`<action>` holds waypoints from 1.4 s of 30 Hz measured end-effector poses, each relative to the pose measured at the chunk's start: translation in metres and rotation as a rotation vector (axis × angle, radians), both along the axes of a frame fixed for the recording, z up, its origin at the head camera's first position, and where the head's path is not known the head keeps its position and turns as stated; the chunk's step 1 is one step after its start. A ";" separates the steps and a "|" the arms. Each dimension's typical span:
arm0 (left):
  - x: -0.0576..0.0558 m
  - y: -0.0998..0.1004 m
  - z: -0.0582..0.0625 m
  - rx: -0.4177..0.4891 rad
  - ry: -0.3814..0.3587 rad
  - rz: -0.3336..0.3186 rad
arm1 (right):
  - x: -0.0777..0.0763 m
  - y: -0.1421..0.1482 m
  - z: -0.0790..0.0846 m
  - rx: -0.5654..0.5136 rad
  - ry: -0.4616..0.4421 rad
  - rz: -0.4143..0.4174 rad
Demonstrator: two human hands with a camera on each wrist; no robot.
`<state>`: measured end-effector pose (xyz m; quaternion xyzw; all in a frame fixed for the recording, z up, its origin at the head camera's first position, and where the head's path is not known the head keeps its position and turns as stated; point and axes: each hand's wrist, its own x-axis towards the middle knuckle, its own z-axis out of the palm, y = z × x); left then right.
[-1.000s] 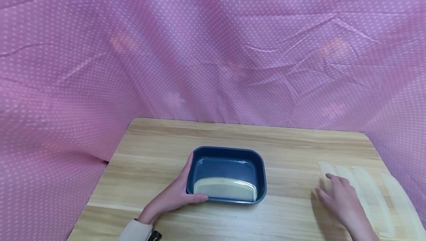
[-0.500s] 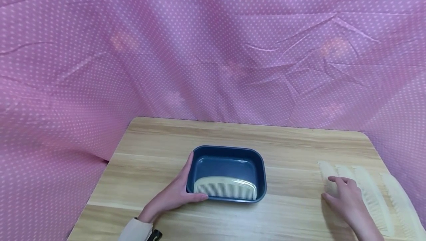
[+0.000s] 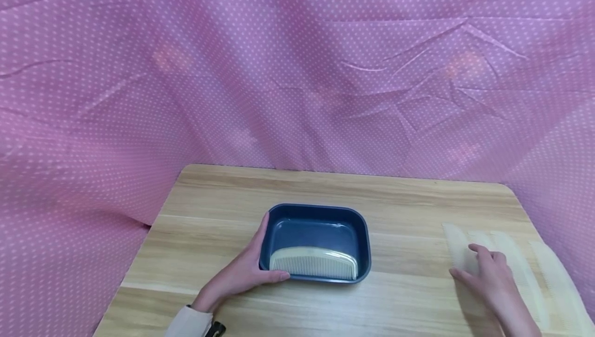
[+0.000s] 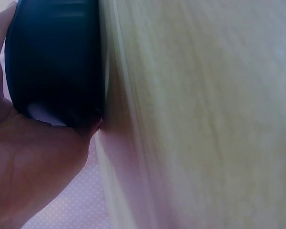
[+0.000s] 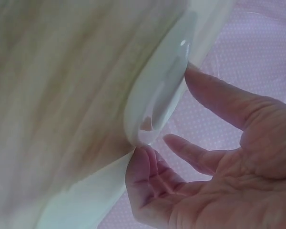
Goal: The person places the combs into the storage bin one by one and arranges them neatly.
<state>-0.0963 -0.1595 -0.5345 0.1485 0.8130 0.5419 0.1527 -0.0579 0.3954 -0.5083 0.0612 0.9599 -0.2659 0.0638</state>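
Note:
My left hand (image 3: 244, 274) holds the left front corner of a dark blue rectangular tray (image 3: 367, 246), thumb along the near side and fingers on the left wall. Inside the tray, a pale cream comb (image 3: 313, 263) lies along the near wall, teeth toward me. At the right, my right hand (image 3: 495, 282) pinches the leftmost of several pale combs, this comb (image 3: 456, 244) between thumb and fingers across its width. In the right wrist view, the thumb and fingers touch opposite edges of the glossy comb (image 5: 157, 86). Whether it is lifted I cannot tell.
Further combs (image 3: 560, 280) lie side by side near the right table edge, partly behind my right hand. The wood-grain table (image 3: 404, 197) has rounded far corners. Pink dotted cloth (image 3: 297, 68) hangs behind and at both sides.
My right hand has shifted slightly right, and its thumb and fingers have come to the edges of the leftmost comb. The left hand and tray have stayed in place.

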 end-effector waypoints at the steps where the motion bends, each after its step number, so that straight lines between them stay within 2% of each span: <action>1: 0.000 0.000 0.000 -0.001 -0.004 0.001 | 0.000 0.000 0.001 -0.005 -0.001 -0.003; 10: 0.000 0.000 0.000 -0.002 0.004 0.001 | -0.009 -0.002 0.002 -0.001 -0.081 -0.002; 13: 0.000 0.000 0.000 -0.002 0.008 -0.001 | -0.008 -0.002 0.002 -0.019 -0.079 -0.006; 17: 0.000 0.000 0.000 0.000 0.005 0.002 | -0.008 -0.006 0.001 -0.058 -0.035 -0.010; 23: -0.001 0.000 0.002 0.000 -0.001 0.003 | -0.010 -0.011 -0.002 -0.061 0.026 -0.007; 29: 0.000 0.000 0.001 -0.006 -0.011 0.009 | -0.015 -0.010 -0.006 -0.054 0.170 0.054; 36: 0.001 0.000 0.000 -0.011 0.004 0.012 | -0.011 -0.008 0.000 -0.171 0.098 0.103; 42: -0.001 0.001 -0.001 0.011 0.001 0.009 | -0.008 -0.014 -0.004 -0.219 0.219 0.067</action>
